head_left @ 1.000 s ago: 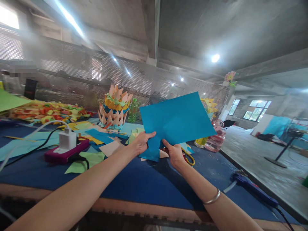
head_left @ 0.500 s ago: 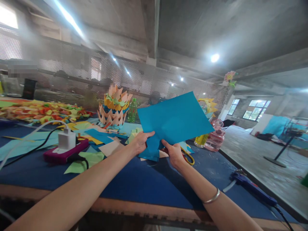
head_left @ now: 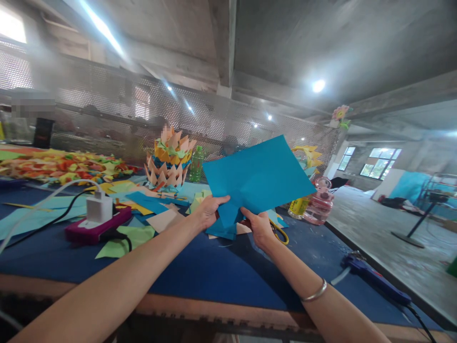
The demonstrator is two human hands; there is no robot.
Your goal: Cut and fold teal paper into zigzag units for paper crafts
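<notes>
A large sheet of blue paper [head_left: 260, 174] is held up over the table, tilted with its right side toward me. My left hand [head_left: 210, 209] pinches its lower left edge, thumb on top. At the lower edge, my right hand [head_left: 259, 226] grips the sheet between thumb and fingers; some of those fingers are hidden. Under the sheet lie blue and pale paper scraps [head_left: 221, 231]. Scissors with yellow handles [head_left: 280, 232] lie just beyond my right wrist, partly covered by my hand.
A layered paper lotus [head_left: 167, 164] stands behind, beside a green bottle [head_left: 197, 164]. On the left are a purple power strip [head_left: 80, 232] with a white plug and a heap of coloured paper pieces [head_left: 64, 166]. A blue glue gun [head_left: 376, 278] and a pink bottle [head_left: 319, 202] are at right.
The blue sheet has shifted very slightly to the left. Both hands keep their hold, almost unmoved.
</notes>
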